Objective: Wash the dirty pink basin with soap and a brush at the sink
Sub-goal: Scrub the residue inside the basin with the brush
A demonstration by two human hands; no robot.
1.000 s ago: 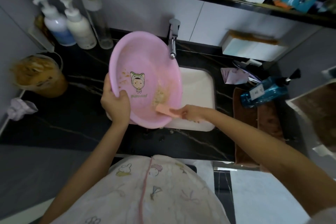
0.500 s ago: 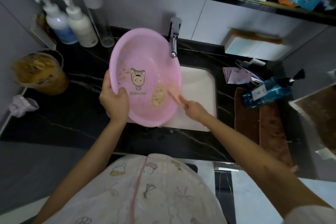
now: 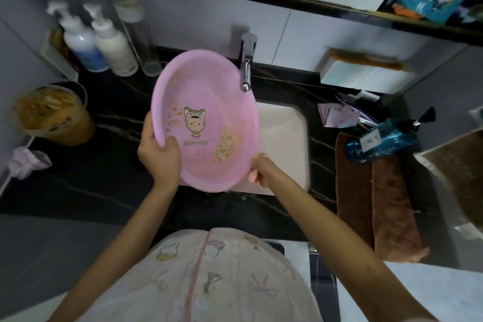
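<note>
We hold the pink basin [image 3: 206, 123] tilted up on its edge over the left part of the white sink [image 3: 285, 144], its inside turned toward us and its upper rim just beside the tap [image 3: 247, 65]. Our left hand [image 3: 159, 154] grips the lower left rim, fingers [image 3: 147, 128] curled behind it and the thumb pressed on the inside. Our right hand [image 3: 261, 170] is at the lower right rim, its fingers closed round something small and pink that we take for the brush [image 3: 251, 178]; only its end shows.

A yellowish crusted patch [image 3: 224, 145] sits low on the inside wall, and smaller specks [image 3: 175, 117] lie left of the cartoon print. We see no foam and no water running, so we judge the wash barely begun: soaping, most of the scrubbing and the rinse are all left.

Pump bottles [image 3: 104, 44] stand at the back of the dark worktop [image 3: 104, 178], and a blue bottle [image 3: 384, 138] lies on brown towels [image 3: 366, 204] to the right.
</note>
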